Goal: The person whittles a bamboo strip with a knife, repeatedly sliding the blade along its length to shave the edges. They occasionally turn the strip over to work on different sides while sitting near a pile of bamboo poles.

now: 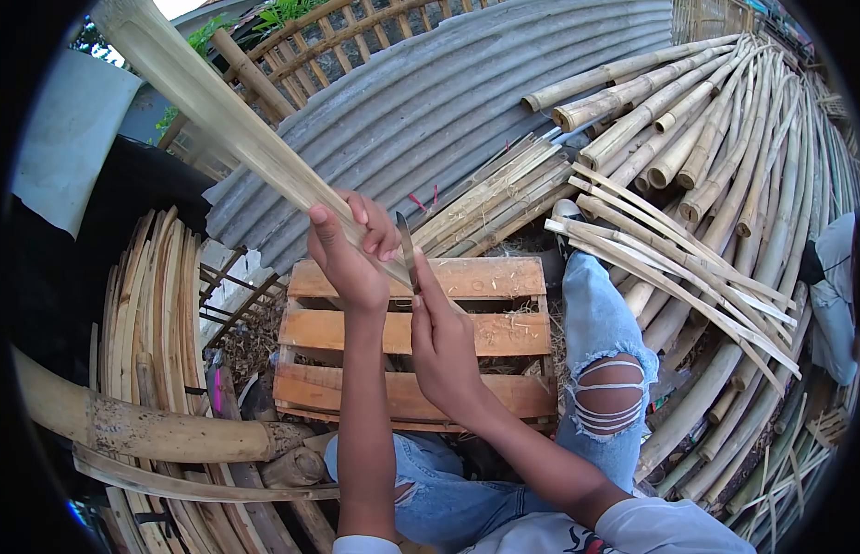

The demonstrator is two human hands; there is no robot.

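Observation:
A long, pale split bamboo strip (236, 138) slants from the upper left down over a low wooden slatted stand (416, 332). My left hand (351, 254) is closed round the strip near its lower end, the thumb raised along it. In my right hand (444, 346) is a knife (407, 245), its narrow dark blade pointing up, with a finger stretched along the blade. The blade lies against or very close to the strip's edge, just right of my left fingers. The knife's handle is hidden inside my right hand. Small shavings lie on the stand's slats.
Bamboo poles (652, 120) fan out in a large pile at right, with loose split strips (679, 268) on top. More strips (144, 314) are stacked at left beside a thick bamboo pole (171, 429). Corrugated sheeting (402, 102) stands behind. Another person (832, 286) is at the right edge.

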